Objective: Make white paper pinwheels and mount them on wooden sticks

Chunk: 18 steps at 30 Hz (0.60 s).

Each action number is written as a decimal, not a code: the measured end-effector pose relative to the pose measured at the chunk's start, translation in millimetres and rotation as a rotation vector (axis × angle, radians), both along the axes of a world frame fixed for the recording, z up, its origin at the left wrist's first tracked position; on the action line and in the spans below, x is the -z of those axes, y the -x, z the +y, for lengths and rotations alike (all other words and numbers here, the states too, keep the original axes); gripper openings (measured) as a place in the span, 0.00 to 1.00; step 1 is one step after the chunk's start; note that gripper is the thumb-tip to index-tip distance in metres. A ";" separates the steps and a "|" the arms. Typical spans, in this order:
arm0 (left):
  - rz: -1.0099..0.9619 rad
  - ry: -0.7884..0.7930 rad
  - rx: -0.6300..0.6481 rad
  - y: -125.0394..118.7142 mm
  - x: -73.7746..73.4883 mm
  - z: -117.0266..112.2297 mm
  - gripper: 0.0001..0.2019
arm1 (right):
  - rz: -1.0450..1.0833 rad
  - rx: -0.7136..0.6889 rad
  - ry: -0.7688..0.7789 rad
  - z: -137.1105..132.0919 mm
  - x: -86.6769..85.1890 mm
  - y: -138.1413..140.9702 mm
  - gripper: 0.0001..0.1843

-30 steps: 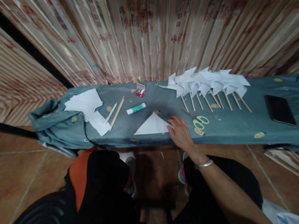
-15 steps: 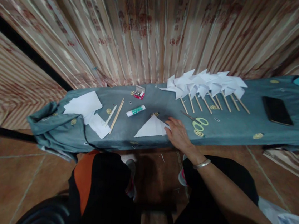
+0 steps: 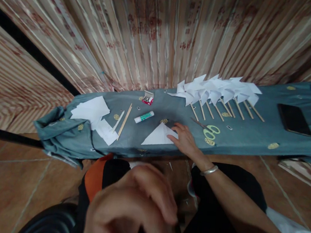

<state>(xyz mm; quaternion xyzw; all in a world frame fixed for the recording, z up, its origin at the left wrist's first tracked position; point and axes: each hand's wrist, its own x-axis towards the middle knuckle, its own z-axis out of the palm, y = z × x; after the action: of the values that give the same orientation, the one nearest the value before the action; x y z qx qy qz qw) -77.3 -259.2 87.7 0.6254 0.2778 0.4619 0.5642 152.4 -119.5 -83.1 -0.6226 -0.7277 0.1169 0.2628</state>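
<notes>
A sheet of white paper folded into a triangle [image 3: 157, 136] lies near the front edge of the cloth-covered bench. My right hand [image 3: 183, 138] grips its right corner, thumb over the paper and fingers curved along the far side. My left hand [image 3: 134, 207] is raised large and close to the camera, fingers curled in, with nothing visible in them. Beyond the folded paper lies a glue stick [image 3: 144, 117]. To the right of my right hand are scissors with pale green handles [image 3: 211, 132].
Paper pinwheels on sticks [image 3: 220, 90] lie in an overlapping row at the back. White paper sheets [image 3: 90, 109], two wooden sticks [image 3: 125, 122], a white pen-like stick [image 3: 118, 121] and a small red box [image 3: 147, 98] are leftward. A dark phone [image 3: 294, 119] lies right. A curtain [image 3: 164, 35] hangs behind.
My left hand has come up into view at the bottom, close to the camera. My right hand's thumb has shifted further over the folded paper. The whole view has moved slightly.
</notes>
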 end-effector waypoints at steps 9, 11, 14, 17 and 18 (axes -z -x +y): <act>-0.031 0.327 -0.401 -6.6 60.0 95.7 0.16 | 0.553 0.050 0.071 15.7 -3.5 -11.7 0.04; -0.047 0.371 -0.484 -1.3 75.8 122.5 0.12 | 0.640 0.021 0.059 15.9 -11.0 -16.9 0.06; -0.080 0.470 -0.565 -0.5 94.9 155.8 0.17 | 0.722 -0.003 0.040 14.0 -23.1 -23.2 0.08; -0.030 0.588 -0.518 -7.5 109.6 171.0 0.18 | 0.798 -0.014 0.020 11.0 -32.0 -26.2 0.09; -0.014 0.621 -0.503 -10.7 113.3 172.4 0.18 | 0.825 -0.017 0.017 9.9 -34.0 -26.5 0.10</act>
<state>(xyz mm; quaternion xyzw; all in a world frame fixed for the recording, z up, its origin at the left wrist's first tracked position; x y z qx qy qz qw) -66.6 -86.8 -25.6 0.3343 0.5447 0.4841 0.5977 178.9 -109.6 -49.1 -0.5198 -0.5654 0.3647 0.5264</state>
